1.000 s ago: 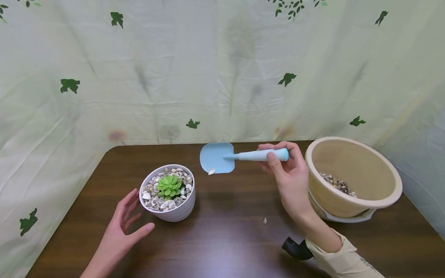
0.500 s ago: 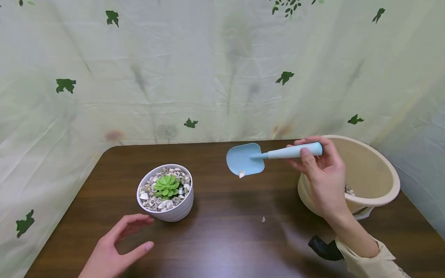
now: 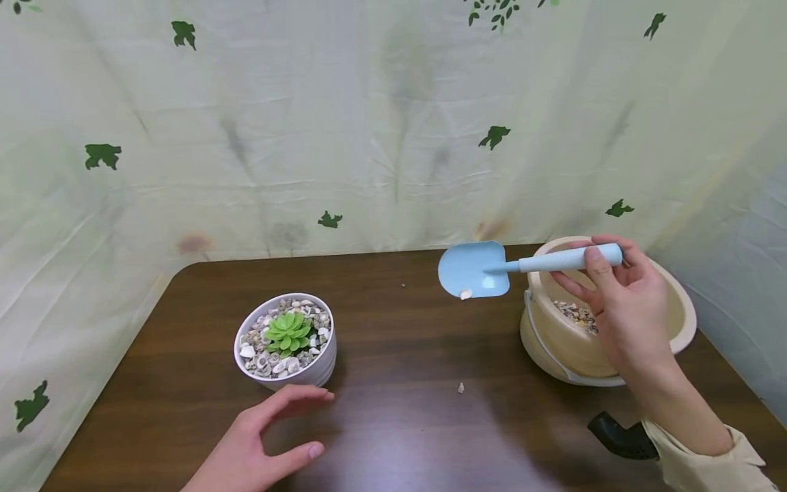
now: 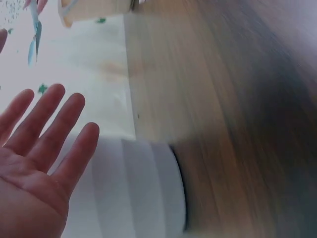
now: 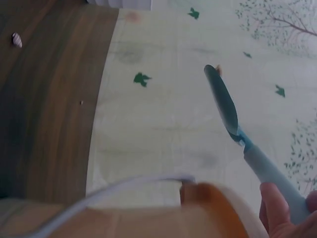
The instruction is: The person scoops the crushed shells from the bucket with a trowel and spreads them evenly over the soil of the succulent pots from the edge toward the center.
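My right hand (image 3: 633, 307) grips the pale handle of a light blue trowel (image 3: 470, 268) over the near side of a beige bucket (image 3: 547, 342). The blade points left and has a small white shell (image 3: 466, 294) at its lower edge. Some shells or pebbles (image 3: 576, 316) lie inside the bucket. My left hand (image 3: 261, 437) is in the air in front of a white pot (image 3: 320, 362), fingers extended, thumb apart, holding nothing. In the pot a green succulent (image 3: 289, 333) sits among shells. The left wrist view shows the open palm beside the pot's ridged wall (image 4: 129, 193).
One loose shell (image 3: 461, 388) lies on the brown wooden table (image 3: 381, 342), and a tiny speck (image 3: 403, 285) lies farther back. A black bent piece (image 3: 621, 437) shows by the right sleeve (image 3: 707, 451). A pale leaf-patterned cloth (image 3: 369, 137) hangs behind the table.
My right hand has carried the trowel rightward, from near the pot to the bucket, with a shell still on the blade. My left hand has drawn away from the pot's side, toward the front and right.
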A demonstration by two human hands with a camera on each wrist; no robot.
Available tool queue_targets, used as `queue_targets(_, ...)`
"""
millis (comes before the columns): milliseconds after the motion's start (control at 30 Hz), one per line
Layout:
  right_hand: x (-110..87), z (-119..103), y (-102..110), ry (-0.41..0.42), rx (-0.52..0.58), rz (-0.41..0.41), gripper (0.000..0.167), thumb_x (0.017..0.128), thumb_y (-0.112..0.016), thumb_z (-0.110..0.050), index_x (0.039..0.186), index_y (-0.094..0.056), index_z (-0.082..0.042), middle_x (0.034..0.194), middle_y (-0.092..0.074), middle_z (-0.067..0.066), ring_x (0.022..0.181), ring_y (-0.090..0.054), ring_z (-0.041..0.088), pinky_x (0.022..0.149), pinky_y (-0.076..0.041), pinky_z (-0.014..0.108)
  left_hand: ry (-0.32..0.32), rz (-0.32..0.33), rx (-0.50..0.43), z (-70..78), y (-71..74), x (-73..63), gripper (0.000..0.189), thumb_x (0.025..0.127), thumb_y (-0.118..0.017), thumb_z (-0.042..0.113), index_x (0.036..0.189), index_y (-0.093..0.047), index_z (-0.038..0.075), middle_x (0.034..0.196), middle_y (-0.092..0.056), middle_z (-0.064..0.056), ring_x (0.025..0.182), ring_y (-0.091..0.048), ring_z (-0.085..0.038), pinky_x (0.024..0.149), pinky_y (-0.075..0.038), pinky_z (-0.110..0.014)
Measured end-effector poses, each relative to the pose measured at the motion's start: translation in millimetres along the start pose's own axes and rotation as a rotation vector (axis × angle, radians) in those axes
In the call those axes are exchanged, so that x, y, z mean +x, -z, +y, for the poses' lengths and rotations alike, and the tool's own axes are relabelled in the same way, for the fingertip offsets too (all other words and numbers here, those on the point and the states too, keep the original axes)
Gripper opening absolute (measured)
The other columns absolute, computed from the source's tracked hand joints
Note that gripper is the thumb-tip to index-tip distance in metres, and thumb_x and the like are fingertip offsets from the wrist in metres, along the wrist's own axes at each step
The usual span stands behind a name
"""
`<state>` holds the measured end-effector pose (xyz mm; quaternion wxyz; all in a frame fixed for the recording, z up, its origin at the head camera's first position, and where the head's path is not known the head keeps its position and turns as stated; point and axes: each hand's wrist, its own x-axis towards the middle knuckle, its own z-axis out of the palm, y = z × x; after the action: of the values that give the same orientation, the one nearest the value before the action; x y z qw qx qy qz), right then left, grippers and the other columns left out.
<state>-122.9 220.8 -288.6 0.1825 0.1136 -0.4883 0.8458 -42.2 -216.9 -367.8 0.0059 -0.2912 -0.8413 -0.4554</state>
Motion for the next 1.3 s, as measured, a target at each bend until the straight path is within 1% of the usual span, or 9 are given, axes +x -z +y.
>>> queue_targets(167, 5.2, -14.6, 19.2, -0.060, 0.064, 0.032, 0.019, 0.095, -0.056, 0.006, 0.114, -0.053, 0.011, 0.108, -0.061, 0.020, 0.097, -0.067, 0.029, 0.078, -0.051, 0.046, -0.005, -0.027, -0.033, 3.9, -13.6, 14.7, 0.051, 0.086, -0.078, 0.018, 0.133, -0.056, 0.021, 0.127, -0.061, 0.007, 0.115, -0.059, -0.015, 0.096, -0.044, -0.026)
queue_targets(233, 7.0, -20.1, 26.6, -0.073, 0.093, 0.037, 0.018, 0.096, -0.054, 0.007, 0.113, -0.054, 0.011, 0.106, -0.064, 0.020, 0.095, -0.068, 0.030, 0.078, -0.051, 0.047, -0.009, -0.037, -0.070, 5.3, -18.6, 21.4, 0.051, 0.087, -0.077, 0.018, 0.134, -0.056, 0.019, 0.128, -0.061, 0.006, 0.116, -0.059, -0.016, 0.097, -0.045, -0.029)
queue_targets(400, 9.5, -29.5, 40.1, -0.089, 0.158, 0.038, 0.016, 0.097, -0.051, 0.008, 0.111, -0.056, 0.010, 0.102, -0.067, 0.022, 0.091, -0.069, 0.032, 0.079, -0.050, 0.049, -0.018, -0.044, -0.130, 6.5, -27.6, 37.4, 0.051, 0.088, -0.076, 0.018, 0.134, -0.054, 0.022, 0.127, -0.061, 0.005, 0.117, -0.058, -0.018, 0.096, -0.046, -0.033)
queue_targets(567, 10.3, -34.3, 46.5, -0.082, 0.151, 0.038, 0.013, 0.097, -0.050, 0.008, 0.108, -0.056, 0.011, 0.101, -0.067, 0.022, 0.088, -0.070, 0.031, 0.079, -0.049, 0.048, -0.006, -0.025, -0.135, 4.0, -33.2, 45.7, 0.050, 0.088, -0.076, 0.020, 0.133, -0.055, 0.023, 0.127, -0.061, 0.005, 0.117, -0.058, -0.018, 0.096, -0.047, -0.032)
queue_targets(800, 12.2, -43.5, 58.7, -0.059, 0.184, 0.074, 0.010, 0.097, -0.050, 0.010, 0.103, -0.056, 0.013, 0.098, -0.067, 0.023, 0.086, -0.070, 0.033, 0.078, -0.050, 0.048, 0.042, 0.039, -0.171, 7.3, -42.3, 58.8, 0.051, 0.087, -0.077, 0.021, 0.133, -0.054, 0.028, 0.132, -0.057, 0.009, 0.123, -0.054, -0.015, 0.098, -0.046, -0.035)
queue_targets(900, 13.5, -47.4, 65.8, -0.043, 0.174, 0.091, 0.008, 0.096, -0.051, 0.010, 0.101, -0.055, 0.013, 0.097, -0.067, 0.023, 0.086, -0.070, 0.033, 0.076, -0.051, 0.048, 0.047, 0.062, -0.190, 9.9, -46.7, 66.3, 0.051, 0.087, -0.077, 0.019, 0.132, -0.054, 0.029, 0.132, -0.057, 0.011, 0.124, -0.054, -0.015, 0.098, -0.046, -0.037)
queue_targets(1000, 14.9, -51.9, 74.7, -0.025, 0.172, 0.104, 0.007, 0.096, -0.051, 0.010, 0.101, -0.055, 0.012, 0.095, -0.067, 0.024, 0.085, -0.070, 0.033, 0.076, -0.052, 0.047, 0.058, 0.065, -0.197, 13.0, -51.3, 77.0, 0.050, 0.087, -0.077, 0.019, 0.131, -0.054, 0.030, 0.131, -0.057, 0.012, 0.122, -0.054, -0.014, 0.096, -0.047, -0.039)
queue_targets(1133, 17.0, -58.2, 88.1, -0.015, 0.132, 0.136, 0.008, 0.097, -0.051, 0.006, 0.102, -0.055, 0.010, 0.095, -0.068, 0.022, 0.086, -0.071, 0.031, 0.074, -0.054, 0.043, 0.089, 0.035, -0.226, 17.3, -60.1, 96.2, 0.049, 0.088, -0.076, 0.025, 0.131, -0.054, 0.032, 0.131, -0.056, 0.014, 0.123, -0.053, -0.011, 0.097, -0.046, -0.039)
queue_targets(1300, 19.9, -62.8, 103.6, -0.044, 0.050, 0.163, 0.011, 0.098, -0.054, -0.001, 0.104, -0.055, 0.008, 0.099, -0.066, 0.017, 0.088, -0.072, 0.028, 0.073, -0.056, 0.039, 0.098, -0.006, -0.283, 23.1, -74.0, 119.5, 0.049, 0.087, -0.076, 0.026, 0.130, -0.054, 0.032, 0.131, -0.056, 0.014, 0.124, -0.052, -0.011, 0.098, -0.045, -0.041)
